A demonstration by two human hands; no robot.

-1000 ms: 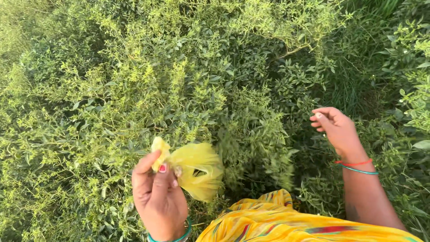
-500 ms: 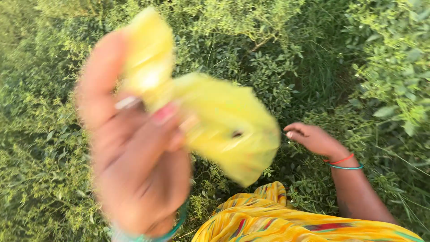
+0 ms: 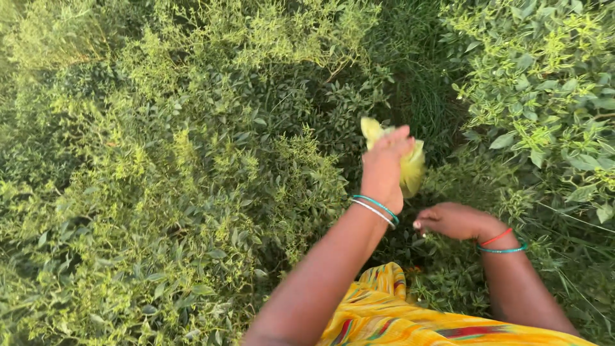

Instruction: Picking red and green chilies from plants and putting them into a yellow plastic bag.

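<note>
- Dense green bushes (image 3: 166,173) spread to the left of the left hand and beyond it.
- The left hand (image 3: 384,170) is stretched forward, clenched on a yellow bag (image 3: 410,168) that sticks out above and to the right of its fingers.
- Just below and to the right, the right hand (image 3: 455,221) is loosely curled over the leaves, fingertips pointing left, grasping nothing visible.
- A yellow patterned cloth (image 3: 410,320) lies beneath both wrists.

Left hand (image 3: 383,172) extended forward over low bushes (image 3: 192,179), bag (image 3: 410,163) in its grip. Right hand (image 3: 456,221) nearer and just right of it, down among leaves. Taller plant (image 3: 544,83) far right. Garment (image 3: 410,320) at bottom edge.
</note>
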